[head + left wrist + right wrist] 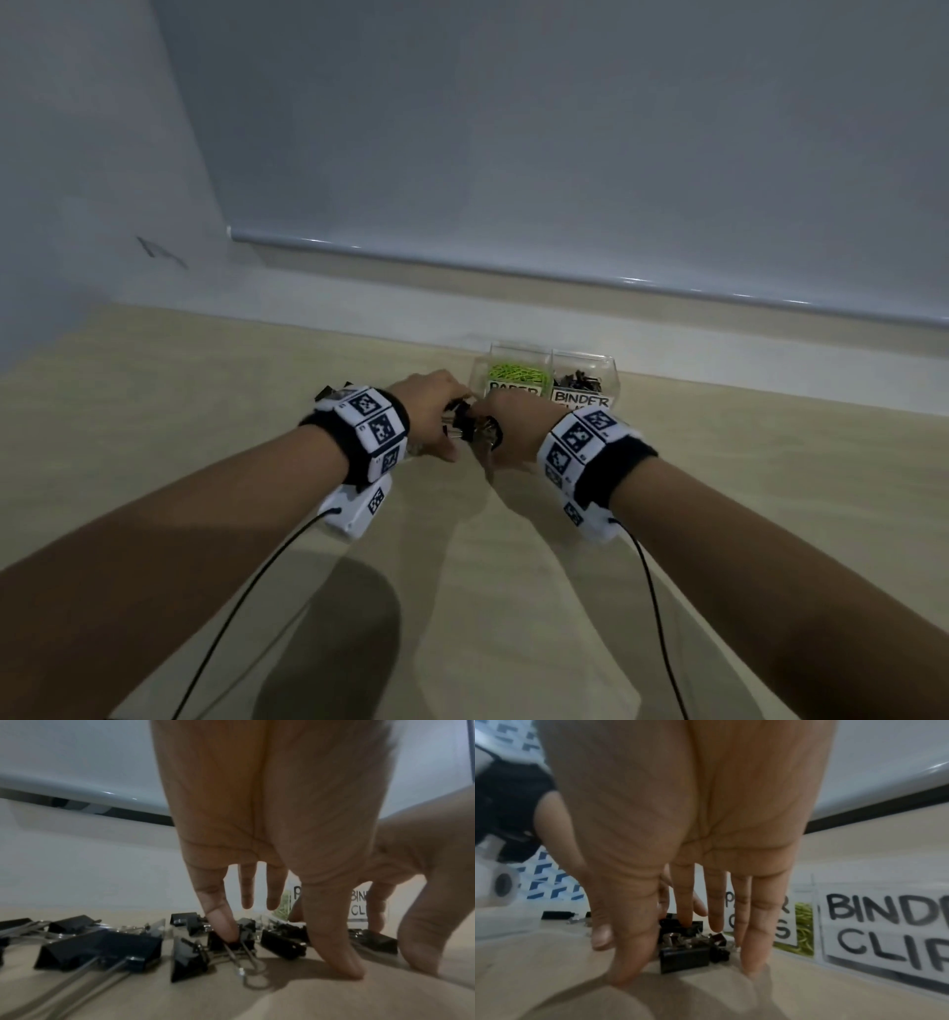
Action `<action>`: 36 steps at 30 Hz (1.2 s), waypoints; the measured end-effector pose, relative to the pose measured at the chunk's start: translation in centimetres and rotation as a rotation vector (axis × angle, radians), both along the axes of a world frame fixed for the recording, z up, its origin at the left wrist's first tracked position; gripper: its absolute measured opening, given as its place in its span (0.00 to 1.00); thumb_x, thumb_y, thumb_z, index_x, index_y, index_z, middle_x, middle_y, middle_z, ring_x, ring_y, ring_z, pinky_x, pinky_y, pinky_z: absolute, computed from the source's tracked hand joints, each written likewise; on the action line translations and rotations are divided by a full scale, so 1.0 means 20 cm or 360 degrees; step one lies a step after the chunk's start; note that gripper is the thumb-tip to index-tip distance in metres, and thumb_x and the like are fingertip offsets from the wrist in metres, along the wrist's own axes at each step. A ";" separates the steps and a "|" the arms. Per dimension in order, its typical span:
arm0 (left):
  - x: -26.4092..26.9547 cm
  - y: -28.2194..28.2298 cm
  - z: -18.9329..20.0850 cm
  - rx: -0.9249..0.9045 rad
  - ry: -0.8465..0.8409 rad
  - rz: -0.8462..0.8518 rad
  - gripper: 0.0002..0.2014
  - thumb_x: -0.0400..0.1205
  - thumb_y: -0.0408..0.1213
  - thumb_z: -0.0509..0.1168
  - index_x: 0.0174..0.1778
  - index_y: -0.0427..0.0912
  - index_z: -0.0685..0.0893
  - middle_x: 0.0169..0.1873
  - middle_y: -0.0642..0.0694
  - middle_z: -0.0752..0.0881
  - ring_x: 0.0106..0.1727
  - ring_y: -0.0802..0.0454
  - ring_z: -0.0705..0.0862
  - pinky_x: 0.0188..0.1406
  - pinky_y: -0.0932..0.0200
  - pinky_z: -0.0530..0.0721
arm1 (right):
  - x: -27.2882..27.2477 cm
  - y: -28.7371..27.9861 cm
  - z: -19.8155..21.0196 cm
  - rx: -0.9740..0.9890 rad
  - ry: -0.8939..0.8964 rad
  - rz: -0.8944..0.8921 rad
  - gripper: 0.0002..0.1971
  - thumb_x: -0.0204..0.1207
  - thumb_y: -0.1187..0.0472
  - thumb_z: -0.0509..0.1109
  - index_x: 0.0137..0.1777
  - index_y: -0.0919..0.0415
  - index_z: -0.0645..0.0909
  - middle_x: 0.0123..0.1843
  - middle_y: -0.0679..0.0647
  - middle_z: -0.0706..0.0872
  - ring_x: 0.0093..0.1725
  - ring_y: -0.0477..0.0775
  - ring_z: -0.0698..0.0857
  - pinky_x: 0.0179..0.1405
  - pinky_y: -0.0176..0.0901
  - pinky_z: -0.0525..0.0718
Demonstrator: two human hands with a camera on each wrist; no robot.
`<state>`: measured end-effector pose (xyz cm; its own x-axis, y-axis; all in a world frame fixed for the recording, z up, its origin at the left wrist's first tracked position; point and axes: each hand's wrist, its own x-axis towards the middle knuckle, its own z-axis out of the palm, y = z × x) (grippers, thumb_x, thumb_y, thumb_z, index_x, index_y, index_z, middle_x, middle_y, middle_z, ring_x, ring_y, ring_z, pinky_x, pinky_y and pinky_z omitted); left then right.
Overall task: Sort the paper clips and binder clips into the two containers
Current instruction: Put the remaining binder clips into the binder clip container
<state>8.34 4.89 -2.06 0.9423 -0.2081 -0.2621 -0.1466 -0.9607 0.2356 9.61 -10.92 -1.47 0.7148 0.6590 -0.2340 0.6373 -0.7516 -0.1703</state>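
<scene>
Both hands (464, 426) straight-fingered on table | binder clips (100, 949); handles point camera-ward

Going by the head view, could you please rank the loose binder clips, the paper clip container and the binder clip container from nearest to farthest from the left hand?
1. Loose binder clips: under the left hand, between both hands.
2. Paper clip container: just beyond, to its right, holding green clips.
3. Binder clip container: farthest right, beside the paper clip container.
</scene>
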 end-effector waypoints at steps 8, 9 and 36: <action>-0.02 -0.05 -0.01 -0.0037 -0.0097 -0.0097 0.21 0.70 0.39 0.78 0.59 0.45 0.86 0.54 0.44 0.81 0.53 0.45 0.82 0.48 0.57 0.79 | 0.00 -0.08 -0.02 0.0152 -0.0006 -0.0163 0.08 0.64 0.58 0.78 0.41 0.60 0.87 0.46 0.55 0.87 0.44 0.57 0.85 0.43 0.47 0.87; -0.03 -0.05 -0.02 -0.0017 -0.0122 -0.0128 0.18 0.71 0.39 0.77 0.57 0.43 0.86 0.52 0.44 0.81 0.53 0.45 0.83 0.46 0.58 0.78 | 0.00 -0.10 -0.02 0.0148 -0.0004 -0.0176 0.09 0.64 0.57 0.77 0.41 0.61 0.86 0.47 0.56 0.86 0.45 0.57 0.85 0.44 0.48 0.87; -0.08 -0.15 -0.04 -0.0283 -0.0227 -0.0146 0.06 0.78 0.38 0.71 0.48 0.42 0.87 0.47 0.49 0.86 0.44 0.56 0.82 0.39 0.69 0.74 | 0.00 -0.41 0.04 0.0549 0.0157 -0.0387 0.04 0.66 0.70 0.76 0.38 0.61 0.87 0.38 0.51 0.88 0.36 0.44 0.83 0.41 0.33 0.83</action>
<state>6.81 1.86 -2.95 0.9422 -0.3255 -0.0795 -0.2753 -0.8871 0.3704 9.66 -19.07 -0.75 0.8442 0.5258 -0.1043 0.4169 -0.7662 -0.4890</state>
